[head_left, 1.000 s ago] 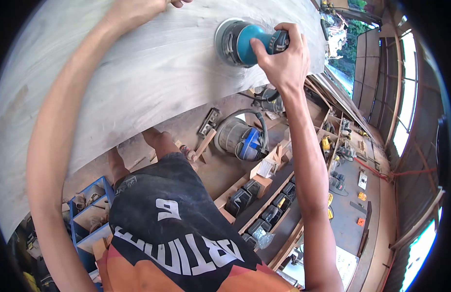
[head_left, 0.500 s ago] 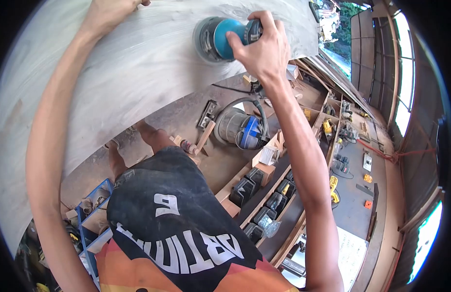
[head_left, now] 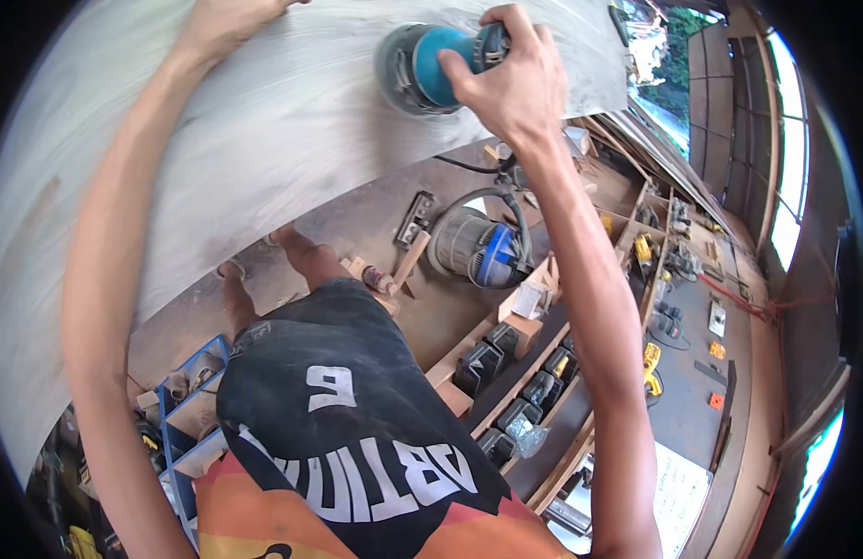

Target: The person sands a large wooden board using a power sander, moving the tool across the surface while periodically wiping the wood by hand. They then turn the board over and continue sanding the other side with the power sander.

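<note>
A large pale grey panel [head_left: 264, 121] with cloudy streaks fills the upper left. On it, toward the upper middle, sits a teal and black power sander [head_left: 436, 67]. My right hand [head_left: 517, 79] is wrapped round the sander's black end, its thumb on the teal body. At the top edge my left hand [head_left: 240, 19] rests over the panel, partly cut off by the frame; its fingertips are mostly out of view, and whether it holds anything is hidden.
Below the panel, a shop vacuum [head_left: 478, 247] with a blue band stands on the floor beside a power strip [head_left: 416, 219]. A blue divided crate [head_left: 194, 410] is at lower left. Black battery cases [head_left: 478, 368] line a shelf, and yellow tools [head_left: 651, 368] lie on the bench.
The view has shifted slightly, so the floor and bench appear farther right. My right hand still grips the sander, which sits slightly farther left relative to the panel's corner.
</note>
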Available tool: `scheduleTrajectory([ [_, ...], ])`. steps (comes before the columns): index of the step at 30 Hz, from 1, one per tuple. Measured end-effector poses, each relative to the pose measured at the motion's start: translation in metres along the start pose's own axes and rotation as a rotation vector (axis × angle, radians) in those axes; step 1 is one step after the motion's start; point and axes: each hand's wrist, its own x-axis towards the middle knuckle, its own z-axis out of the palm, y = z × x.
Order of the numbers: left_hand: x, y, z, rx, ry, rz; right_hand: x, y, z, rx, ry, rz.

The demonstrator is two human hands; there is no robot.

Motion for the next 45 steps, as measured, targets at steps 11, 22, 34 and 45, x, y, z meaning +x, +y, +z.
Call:
scheduleTrajectory([
  [11,0.003,-0.022,-0.001,-0.071,-0.021,0.186,0.054,0.095,0.022,-0.137,-0.023,0.095],
  [22,-0.035,-0.012,0.06,0.999,-0.142,0.443,0.133,0.165,0.023,-0.046,-0.07,0.409],
  [34,-0.169,0.031,0.191,0.411,-0.84,0.772,0.109,0.168,0.012,0.04,0.013,0.372],
  [45,-0.211,0.028,0.18,0.269,-1.002,0.393,0.069,0.156,0.0,0.027,-0.091,0.205],
])
